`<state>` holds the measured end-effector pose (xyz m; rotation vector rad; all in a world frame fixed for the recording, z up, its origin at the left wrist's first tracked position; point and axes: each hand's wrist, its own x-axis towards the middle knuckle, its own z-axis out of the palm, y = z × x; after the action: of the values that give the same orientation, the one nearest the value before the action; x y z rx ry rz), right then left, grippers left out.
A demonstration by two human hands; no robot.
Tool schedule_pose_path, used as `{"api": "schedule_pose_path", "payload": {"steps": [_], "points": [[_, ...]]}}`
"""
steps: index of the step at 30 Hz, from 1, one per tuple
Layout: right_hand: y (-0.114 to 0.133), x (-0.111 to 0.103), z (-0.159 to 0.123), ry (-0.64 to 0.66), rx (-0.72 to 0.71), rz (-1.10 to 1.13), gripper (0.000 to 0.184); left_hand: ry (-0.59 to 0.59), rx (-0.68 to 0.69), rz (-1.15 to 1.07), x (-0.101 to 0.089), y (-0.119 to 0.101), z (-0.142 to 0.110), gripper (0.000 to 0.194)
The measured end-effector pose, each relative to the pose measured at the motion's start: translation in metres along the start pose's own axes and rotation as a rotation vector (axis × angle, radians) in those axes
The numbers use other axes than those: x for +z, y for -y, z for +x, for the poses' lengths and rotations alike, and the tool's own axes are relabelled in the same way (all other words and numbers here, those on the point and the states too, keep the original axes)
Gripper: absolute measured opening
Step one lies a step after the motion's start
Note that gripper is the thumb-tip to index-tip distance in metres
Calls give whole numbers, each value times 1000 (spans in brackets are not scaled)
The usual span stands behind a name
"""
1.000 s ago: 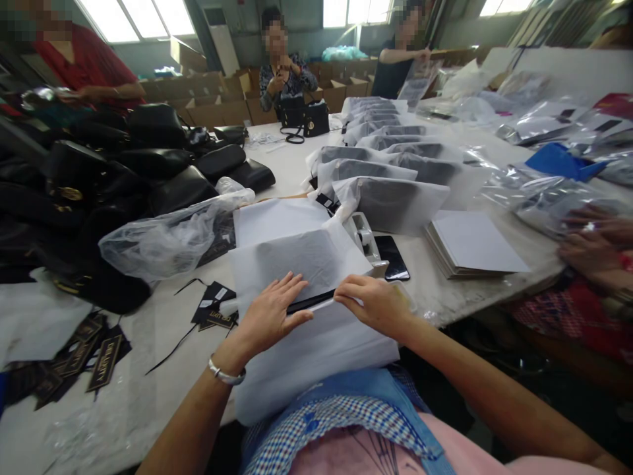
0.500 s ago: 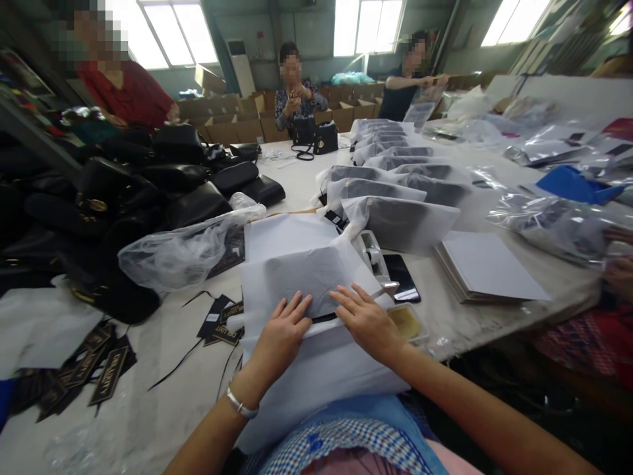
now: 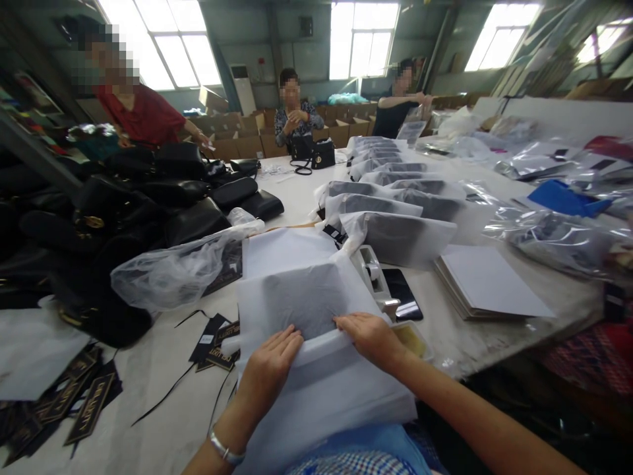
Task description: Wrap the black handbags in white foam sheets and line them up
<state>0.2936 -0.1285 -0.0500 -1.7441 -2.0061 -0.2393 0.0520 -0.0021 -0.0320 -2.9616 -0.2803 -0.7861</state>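
Note:
Directly in front of me lies a flat dark item [image 3: 302,300], seen dimly through thin white tissue paper [image 3: 329,386]. The paper's near part is folded up over the item's near edge. My left hand [image 3: 271,363] is closed, with fingers together on the left part of this fold. On the right part, my right hand [image 3: 373,338] pinches the fold between thumb and fingers. A second white sheet [image 3: 289,254] reaches out beyond the item. What lies under the folded paper is hidden.
Black handbags [image 3: 192,224] are heaped at left, with black hang tags [image 3: 93,406] nearer me. A tape dispenser [image 3: 373,274], phone [image 3: 403,293] and card stack [image 3: 494,284] lie at right. Wrapped items [image 3: 400,237] stand in rows beyond. Co-workers [image 3: 297,119] stand across the table.
Both hands have gone from lying flat with spread fingers to gripping the tissue paper. The near paper edge now covers the dark strip that showed before. The view has tilted slightly upward.

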Motion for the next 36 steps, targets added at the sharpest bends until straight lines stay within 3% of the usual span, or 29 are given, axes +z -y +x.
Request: {"api": "schedule_pose_path", "payload": {"steps": [5,9,16,22,25,32,36], "points": [[-5,-2,6,119,92,17,25,-33,-21,-2,-3,6,7,32],[-5,-2,10,154,169,-7,24,-11,-133,16,-1,11,7,25],[-8,-7,25,173,247,36,23,25,-316,50,7,21,18,19],[-15,-5,35,125,336,58,9,2,-430,-27,11,31,24,21],[-18,-2,39,117,392,38,13,-5,-494,-60,13,36,25,23],[-22,4,48,63,468,13,21,-45,-460,-22,17,46,28,29],[-22,6,48,60,491,-5,21,-204,-355,156,12,33,32,32]]}}
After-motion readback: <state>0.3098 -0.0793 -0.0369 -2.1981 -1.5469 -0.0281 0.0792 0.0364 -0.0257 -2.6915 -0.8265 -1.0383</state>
